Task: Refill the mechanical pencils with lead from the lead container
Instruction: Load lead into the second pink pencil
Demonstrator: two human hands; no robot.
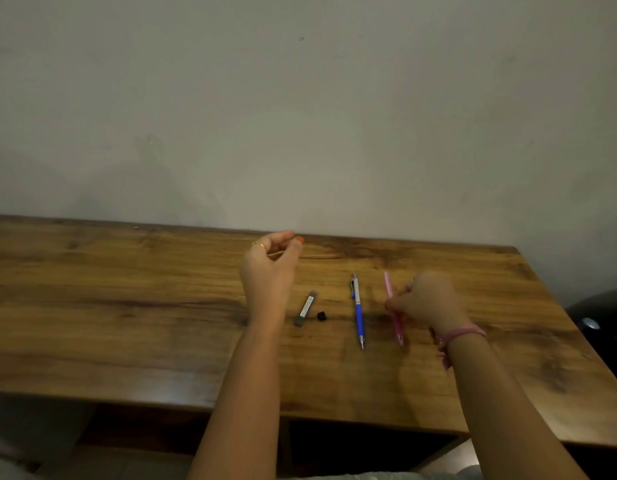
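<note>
We see the right hand (426,299) gripping the pink pencil (393,308); at nine o'clock, the left hand (269,268) hovers loosely curled, holding nothing we can make out.

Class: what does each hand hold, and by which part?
The right hand grips the pink mechanical pencil around mid-barrel. The left hand pinches something thin, possibly a lead; that cannot be told.

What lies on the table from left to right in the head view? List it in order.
Left hand → lead container → small black cap → blue pencil → pink pencil, held in the right hand.
</note>
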